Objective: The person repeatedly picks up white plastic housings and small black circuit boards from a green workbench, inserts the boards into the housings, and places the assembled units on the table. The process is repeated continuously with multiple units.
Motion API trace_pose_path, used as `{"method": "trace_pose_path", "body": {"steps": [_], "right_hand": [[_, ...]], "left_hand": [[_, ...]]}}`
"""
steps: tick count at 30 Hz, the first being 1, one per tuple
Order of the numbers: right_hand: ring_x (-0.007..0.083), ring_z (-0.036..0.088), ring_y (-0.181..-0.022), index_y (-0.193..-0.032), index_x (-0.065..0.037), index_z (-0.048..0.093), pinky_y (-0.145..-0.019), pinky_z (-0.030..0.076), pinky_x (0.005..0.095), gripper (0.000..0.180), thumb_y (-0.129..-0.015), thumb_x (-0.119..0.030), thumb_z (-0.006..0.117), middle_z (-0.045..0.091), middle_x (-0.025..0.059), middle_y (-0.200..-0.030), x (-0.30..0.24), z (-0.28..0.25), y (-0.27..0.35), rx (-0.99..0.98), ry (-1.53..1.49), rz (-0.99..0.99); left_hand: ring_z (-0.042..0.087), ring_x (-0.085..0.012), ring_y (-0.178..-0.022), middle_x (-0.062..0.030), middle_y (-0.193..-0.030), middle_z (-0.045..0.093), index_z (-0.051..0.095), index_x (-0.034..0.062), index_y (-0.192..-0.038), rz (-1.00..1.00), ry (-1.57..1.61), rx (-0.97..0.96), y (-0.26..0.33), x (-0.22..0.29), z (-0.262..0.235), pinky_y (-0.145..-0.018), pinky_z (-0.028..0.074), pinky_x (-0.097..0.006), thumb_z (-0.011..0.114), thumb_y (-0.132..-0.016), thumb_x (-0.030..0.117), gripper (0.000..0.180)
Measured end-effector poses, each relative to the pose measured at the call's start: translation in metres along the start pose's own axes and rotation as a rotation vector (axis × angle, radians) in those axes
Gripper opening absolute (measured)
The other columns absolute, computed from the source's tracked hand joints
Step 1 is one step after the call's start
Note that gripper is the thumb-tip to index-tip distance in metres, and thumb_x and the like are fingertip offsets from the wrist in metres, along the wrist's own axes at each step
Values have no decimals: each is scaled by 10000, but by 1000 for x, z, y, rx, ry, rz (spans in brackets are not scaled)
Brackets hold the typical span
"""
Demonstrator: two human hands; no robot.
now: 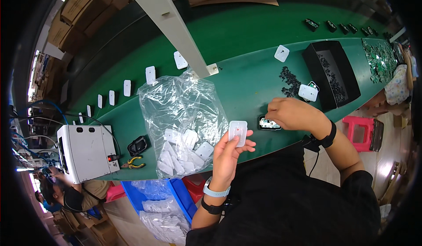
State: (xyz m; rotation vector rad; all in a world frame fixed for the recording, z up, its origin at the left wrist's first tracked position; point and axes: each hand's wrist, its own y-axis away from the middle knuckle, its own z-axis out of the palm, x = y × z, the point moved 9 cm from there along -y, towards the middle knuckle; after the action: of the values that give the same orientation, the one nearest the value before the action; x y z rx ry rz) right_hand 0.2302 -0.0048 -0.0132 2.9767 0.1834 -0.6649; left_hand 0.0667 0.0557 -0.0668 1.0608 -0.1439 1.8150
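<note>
My left hand (226, 158) holds up a white rounded-rectangle plastic cover (238, 131) with a small red mark, its thumb on the face and the fingers behind. Just right of it, my right hand (292, 113) reaches down with bunched fingertips at a small black housing (269, 123) holding a circuit board. What those fingertips pinch, if anything, is hidden. Beyond this hand, another white cover (308, 92) rests partly over a second circuit board, beside a loose pile of small black parts (290, 81). A clear plastic bag (180, 110) with several white covers lies to the left.
A black bin (350, 72) of small black parts stands at the right, near stacked green boards (379, 60). White covers (150, 75) and black housings (312, 25) line the green belt. A white machine (88, 151), yellow-handled pliers (133, 162) and a metal post (171, 26) stand left.
</note>
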Motion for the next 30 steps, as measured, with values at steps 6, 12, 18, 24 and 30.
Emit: {"method": "trace_pose_path", "body": {"steps": [6, 12, 18, 24, 30], "right_hand": [[270, 632, -885, -955, -35, 732, -784, 536, 396, 118, -847, -73, 703, 623, 74, -853, -2, -12, 0, 103, -91, -68], [270, 644, -839, -968, -18, 711, -733, 541, 384, 114, -864, -47, 746, 680, 70, -945, -41, -43, 9, 325, -462, -124], [270, 643, -834, -957, -14, 701, -728, 543, 379, 107, -858, -20, 741, 684, 74, -961, -67, -60, 7, 380, -489, -166], [267, 631, -847, -944, -25, 695, -729, 536, 372, 112, -841, -6, 734, 664, 71, -959, -64, -61, 7, 356, -450, -183], [260, 618, -820, -881, -42, 676, -701, 520, 375, 81, -815, -37, 723, 598, 55, -900, -67, -55, 5, 273, -428, -177]], "left_hand": [[715, -294, -908, -274, -1255, 653, 536, -78, -1331, 4, 2, 20, 3, 3, -1, -789, 588, -389, 444, -1047, 98, 346], [678, -195, -787, -167, -1091, 690, 552, -60, -1312, -55, -137, -25, 5, 4, 6, -659, 545, -313, 495, -1049, 90, 309], [632, -116, -668, -100, -968, 678, 564, -59, -1296, 54, -382, -15, 16, 35, 37, -515, 468, -227, 580, -1021, 42, 294], [619, -114, -636, -108, -902, 683, 604, -80, -1266, 23, -392, -22, 18, 37, 34, -486, 456, -221, 586, -1024, 56, 279], [535, -50, -536, -59, -698, 654, 642, -35, -1278, -38, -397, -25, 20, 31, 36, -502, 397, -195, 585, -1037, 96, 280]]}}
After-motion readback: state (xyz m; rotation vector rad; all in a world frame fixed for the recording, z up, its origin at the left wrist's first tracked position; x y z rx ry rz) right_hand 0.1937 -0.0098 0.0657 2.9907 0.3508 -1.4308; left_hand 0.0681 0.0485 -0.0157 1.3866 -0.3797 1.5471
